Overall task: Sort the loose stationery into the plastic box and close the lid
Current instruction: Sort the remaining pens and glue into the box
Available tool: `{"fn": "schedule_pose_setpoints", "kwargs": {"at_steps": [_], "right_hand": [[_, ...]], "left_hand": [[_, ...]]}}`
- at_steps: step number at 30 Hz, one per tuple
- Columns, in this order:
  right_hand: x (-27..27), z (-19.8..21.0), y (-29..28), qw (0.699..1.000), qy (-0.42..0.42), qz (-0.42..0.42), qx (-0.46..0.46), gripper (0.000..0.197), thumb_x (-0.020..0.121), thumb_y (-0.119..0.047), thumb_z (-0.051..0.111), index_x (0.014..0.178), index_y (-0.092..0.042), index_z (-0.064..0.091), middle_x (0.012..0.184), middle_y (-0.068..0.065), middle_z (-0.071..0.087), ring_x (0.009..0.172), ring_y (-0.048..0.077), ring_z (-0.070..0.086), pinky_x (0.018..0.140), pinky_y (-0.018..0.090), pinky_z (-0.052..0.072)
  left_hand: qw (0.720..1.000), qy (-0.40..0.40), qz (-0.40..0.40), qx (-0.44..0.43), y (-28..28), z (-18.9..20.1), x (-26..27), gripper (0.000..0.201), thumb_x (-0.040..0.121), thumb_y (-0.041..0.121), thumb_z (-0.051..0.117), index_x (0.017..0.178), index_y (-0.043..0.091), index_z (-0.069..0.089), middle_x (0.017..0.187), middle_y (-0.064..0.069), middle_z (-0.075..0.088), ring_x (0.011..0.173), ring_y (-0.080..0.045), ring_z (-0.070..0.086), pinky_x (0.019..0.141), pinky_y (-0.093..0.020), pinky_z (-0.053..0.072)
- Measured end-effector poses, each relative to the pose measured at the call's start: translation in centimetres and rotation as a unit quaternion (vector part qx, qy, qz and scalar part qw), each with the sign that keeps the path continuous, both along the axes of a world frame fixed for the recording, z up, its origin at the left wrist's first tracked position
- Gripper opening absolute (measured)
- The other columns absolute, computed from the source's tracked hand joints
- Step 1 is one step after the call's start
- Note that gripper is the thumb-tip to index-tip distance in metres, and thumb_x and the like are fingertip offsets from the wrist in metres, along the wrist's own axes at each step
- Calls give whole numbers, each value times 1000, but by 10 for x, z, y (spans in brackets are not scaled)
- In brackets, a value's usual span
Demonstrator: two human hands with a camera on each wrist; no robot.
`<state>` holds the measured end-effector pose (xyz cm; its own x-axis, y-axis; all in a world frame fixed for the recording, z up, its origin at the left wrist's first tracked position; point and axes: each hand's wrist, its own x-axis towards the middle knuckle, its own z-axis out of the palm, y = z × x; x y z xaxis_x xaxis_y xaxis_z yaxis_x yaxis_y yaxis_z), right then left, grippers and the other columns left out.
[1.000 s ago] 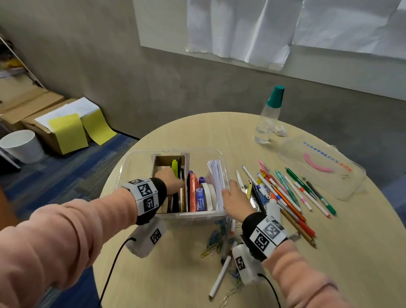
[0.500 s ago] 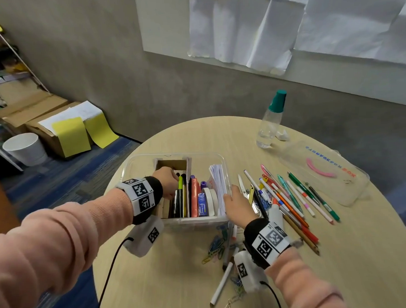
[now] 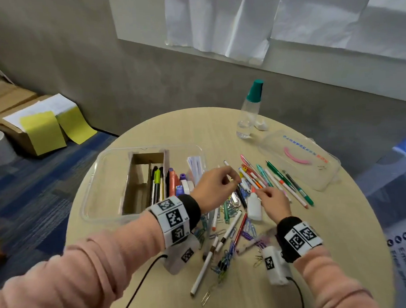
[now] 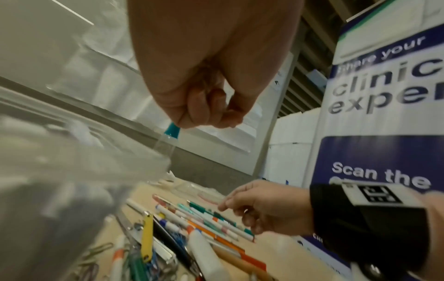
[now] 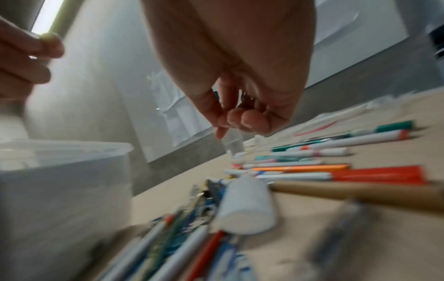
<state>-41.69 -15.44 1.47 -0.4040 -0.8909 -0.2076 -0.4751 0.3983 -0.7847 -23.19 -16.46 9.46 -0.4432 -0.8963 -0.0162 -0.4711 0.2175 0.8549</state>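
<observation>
The clear plastic box [image 3: 94, 182] stands at the table's left with a wooden divider [image 3: 138, 187], pens, markers and paper inside. Its clear lid [image 3: 300, 159] lies apart at the right. Loose pens [image 3: 280, 183] lie in a row between them, with a white glue bottle [image 3: 254, 205] and paper clips [image 3: 225, 260] nearer me. My left hand [image 3: 229, 177] has crossed to the pens' left end and pinches a white pen [image 5: 60, 17]. Loosely curled and holding nothing, my right hand [image 3: 260, 192] hovers with its fingertips just over the pens beside the glue bottle's tip.
A clear bottle with a teal cap [image 3: 249, 114] stands at the table's far edge beside a crumpled tissue. Cardboard boxes with yellow sheets [image 3: 42, 130] and a white bucket sit on the floor at the left. A printed banner [image 4: 384, 95] stands to the right.
My left hand has come out of the box and moved right to the loose pens, where it took a white pen. My right hand left the box's right side for the pen row.
</observation>
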Motion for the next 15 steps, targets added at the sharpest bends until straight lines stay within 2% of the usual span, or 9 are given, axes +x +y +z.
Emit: {"fn": "schedule_pose_setpoints", "kwargs": {"at_steps": [2, 3, 5, 7, 10, 12, 15], "right_hand": [[-25, -5, 6, 996, 64, -54, 15, 22, 93, -11, 49, 104, -3, 67, 116, 15, 64, 95, 25, 57, 80, 25, 39], [-35, -7, 9, 994, 84, -64, 28, 21, 92, -10, 50, 100, -3, 68, 117, 15, 64, 96, 27, 58, 78, 24, 39], [-47, -15, 14, 990, 112, -50, 67, 19, 90, -9, 50, 93, -4, 68, 112, 16, 66, 94, 28, 60, 76, 24, 40], [-51, -24, 17, 987, 127, -26, 99, 17, 89, -9, 50, 88, -6, 67, 104, 15, 67, 96, 27, 60, 77, 23, 41], [-53, -36, 17, 981, 141, -23, 132, 13, 88, -9, 53, 92, -9, 66, 105, 12, 65, 97, 26, 59, 81, 25, 42], [-55, -42, 16, 972, 171, -25, 158, 10, 86, -15, 56, 94, -13, 63, 111, 12, 61, 103, 28, 56, 90, 31, 46], [-62, -45, 19, 960, 203, -29, 191, 19, 84, -25, 61, 100, -17, 57, 116, 11, 53, 110, 29, 50, 95, 38, 44]], "left_hand": [[999, -29, -6, 12, -1, -16, -20, 19, 91, 11, 46, 101, 9, 63, 64, 6, 48, 57, -10, 43, 47, -11, 32], [998, -52, -7, 21, -2, -25, -30, 20, 91, 11, 46, 102, 8, 63, 69, 5, 50, 62, -13, 46, 51, -14, 34], [994, -100, -7, 52, -6, -42, -47, 22, 89, 10, 46, 105, 9, 61, 86, -4, 59, 77, -21, 54, 63, -20, 37], [988, -131, 4, 83, -11, -58, -63, 23, 88, 9, 46, 107, 8, 60, 106, -10, 62, 96, -25, 58, 70, -23, 37], [980, -165, 28, 110, -19, -79, -85, 25, 89, 8, 46, 113, 6, 56, 120, -12, 58, 108, -26, 55, 77, -26, 40], [975, -182, 37, 125, -24, -89, -97, 31, 90, 10, 47, 120, 6, 50, 125, -15, 52, 112, -29, 52, 87, -31, 43], [976, -189, 26, 103, -27, -103, -107, 46, 88, 22, 55, 132, 15, 42, 131, -15, 39, 118, -31, 47, 98, -35, 41]]}}
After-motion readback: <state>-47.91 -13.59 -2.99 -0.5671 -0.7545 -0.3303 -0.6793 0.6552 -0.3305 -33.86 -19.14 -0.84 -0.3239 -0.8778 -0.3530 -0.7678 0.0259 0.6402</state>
